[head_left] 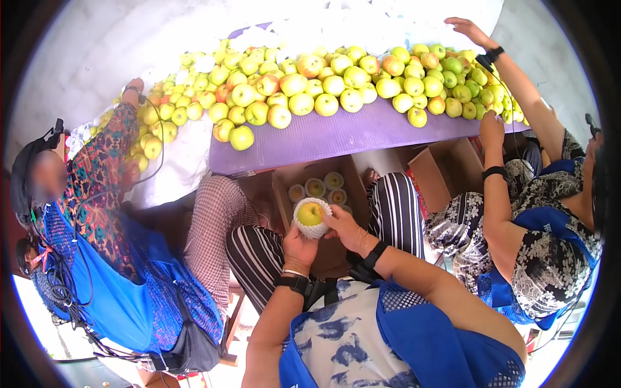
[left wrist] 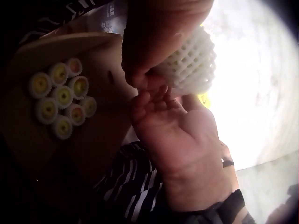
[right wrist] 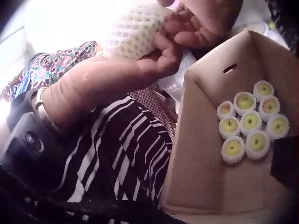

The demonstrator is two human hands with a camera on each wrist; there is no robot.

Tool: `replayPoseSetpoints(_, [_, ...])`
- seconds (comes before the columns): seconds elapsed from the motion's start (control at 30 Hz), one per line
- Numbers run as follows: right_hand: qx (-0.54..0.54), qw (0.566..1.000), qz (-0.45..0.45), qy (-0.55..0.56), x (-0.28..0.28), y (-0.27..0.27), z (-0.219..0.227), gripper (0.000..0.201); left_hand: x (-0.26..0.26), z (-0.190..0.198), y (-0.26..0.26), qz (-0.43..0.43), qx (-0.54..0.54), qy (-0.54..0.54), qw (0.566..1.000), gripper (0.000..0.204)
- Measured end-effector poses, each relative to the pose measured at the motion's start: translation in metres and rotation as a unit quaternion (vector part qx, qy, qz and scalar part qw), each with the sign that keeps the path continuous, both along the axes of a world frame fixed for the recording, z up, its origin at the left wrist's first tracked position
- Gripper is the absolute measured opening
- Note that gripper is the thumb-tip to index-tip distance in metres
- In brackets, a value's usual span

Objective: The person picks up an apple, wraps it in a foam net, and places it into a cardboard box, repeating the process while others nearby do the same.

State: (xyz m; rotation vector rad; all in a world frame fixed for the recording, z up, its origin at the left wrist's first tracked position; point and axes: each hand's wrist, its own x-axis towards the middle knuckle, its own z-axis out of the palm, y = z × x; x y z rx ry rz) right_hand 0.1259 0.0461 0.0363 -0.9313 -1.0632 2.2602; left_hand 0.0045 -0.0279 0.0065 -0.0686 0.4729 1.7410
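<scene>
Within foam netting point(head_left: 314, 231), the apple point(head_left: 310, 213) lies partly hidden.

Apple point(head_left: 312, 213) sides mostly hidden under foam net point(head_left: 313, 231); box point(head_left: 353, 184) partly covered

- Head view: bright; glare bleaches the white surface point(head_left: 362, 22) beyond the fingers point(head_left: 332, 220), and round fisheye edges fall to black.
- Left wrist view: blown-out light right of the fingers, heavy shadow over the box point(left wrist: 100, 60) to their left.
- Right wrist view: slightly soft, brightest above-left of the fingers, with dark corners.
</scene>
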Motion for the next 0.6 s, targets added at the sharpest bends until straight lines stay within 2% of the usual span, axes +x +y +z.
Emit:
replayPoseSetpoints(0.07, [0.074,0.996,0.028,-0.036,0.002,0.001,-0.005,0.036,-0.001,-0.004,-0.002,0.000,-0.006,0.034,0.999,0.039])
replayPoseSetpoints(0.13, [0.108,0.992,0.037,-0.048,0.006,0.007,-0.010,0.039,-0.002,0.001,-0.005,-0.038,-0.031,0.108,0.993,0.040])
replayPoseSetpoints(0.2, [0.140,0.987,0.048,-0.058,0.009,0.009,-0.014,0.042,0.001,0.009,-0.008,-0.040,-0.021,0.102,0.994,0.039])
replayPoseSetpoints(0.27, [0.235,0.970,0.058,-0.036,0.006,0.009,-0.014,0.046,-0.003,0.006,-0.009,-0.046,-0.015,0.090,0.995,0.039])
replayPoseSetpoints(0.3, [0.237,0.969,0.059,-0.035,0.005,0.007,-0.014,0.046,-0.001,0.001,-0.008,-0.037,-0.029,0.175,0.983,0.040])
replayPoseSetpoints(0.33, [0.317,0.945,0.041,-0.073,0.006,0.003,-0.015,0.046,0.001,-0.004,-0.008,-0.028,-0.044,0.258,0.965,0.042])
replayPoseSetpoints(0.37, [0.394,0.912,0.023,-0.110,0.004,0.001,-0.015,0.046,0.003,-0.008,-0.007,-0.027,-0.043,0.259,0.965,0.042])
replayPoseSetpoints(0.47, [0.371,0.926,0.004,-0.068,0.000,-0.005,-0.010,0.049,0.008,-0.001,-0.006,-0.008,-0.039,0.208,0.977,0.044])
replayPoseSetpoints(0.5, [0.370,0.927,0.003,-0.068,0.001,-0.005,-0.009,0.049,0.008,0.003,-0.006,-0.012,-0.016,0.149,0.989,0.044])
replayPoseSetpoints(0.53, [0.300,0.953,0.019,-0.022,0.003,-0.003,-0.008,0.049,0.009,0.006,-0.005,-0.016,0.008,0.090,0.996,0.044])
replayPoseSetpoints(0.57, [0.229,0.973,0.035,0.024,0.003,-0.002,-0.007,0.049,0.008,0.010,-0.006,-0.017,0.008,0.090,0.996,0.044])
replayPoseSetpoints(0.6, [0.229,0.973,0.034,0.025,0.003,-0.002,-0.005,0.049,0.007,0.015,-0.006,-0.014,0.009,0.076,0.997,0.044])
